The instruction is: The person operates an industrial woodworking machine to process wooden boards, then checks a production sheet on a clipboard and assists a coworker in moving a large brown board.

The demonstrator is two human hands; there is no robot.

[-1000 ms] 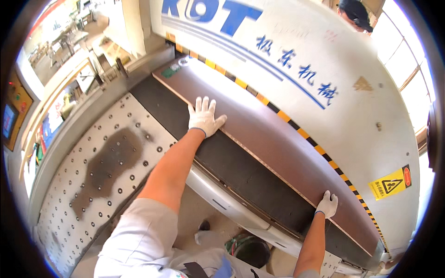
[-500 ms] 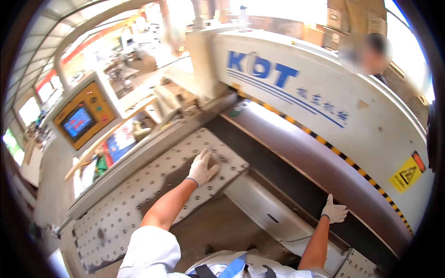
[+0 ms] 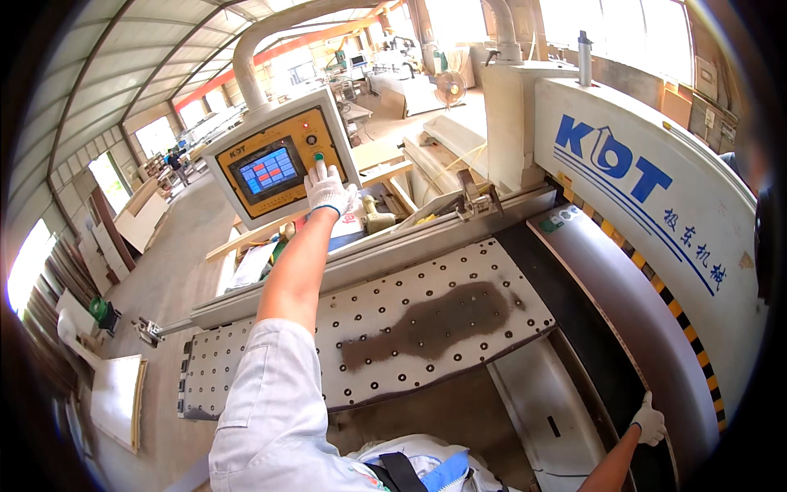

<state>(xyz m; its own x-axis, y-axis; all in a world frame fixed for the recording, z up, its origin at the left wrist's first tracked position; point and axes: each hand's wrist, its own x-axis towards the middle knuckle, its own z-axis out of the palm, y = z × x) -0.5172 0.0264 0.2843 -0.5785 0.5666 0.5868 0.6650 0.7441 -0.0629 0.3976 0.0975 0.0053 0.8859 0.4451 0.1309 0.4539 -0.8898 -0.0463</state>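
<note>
My left hand (image 3: 328, 193), in a white glove, reaches up to the yellow control panel (image 3: 287, 201). Its stretched fingers are at the green button (image 3: 319, 157), to the right of a lit screen (image 3: 267, 171). At the lower right my right hand (image 3: 650, 425), also gloved, rests at the near edge of a smooth grey board (image 3: 648, 303), with the thumb pointing up along that edge. The board lies partly under a big white machine housing (image 3: 623, 123), beside a black strip (image 3: 574, 303). Its far side is hidden.
A white table (image 3: 377, 303) dotted with small round fittings and bearing a dusty patch lies between my arms. Behind it runs a metal rail (image 3: 369, 258) with clutter beyond. Black-and-yellow striping (image 3: 648, 275) edges the housing. Far left, a person (image 3: 175, 166) stands among boards.
My left hand has moved from over the dotted table up to the control panel. The view has turned left. My right hand stays at the board's edge.
</note>
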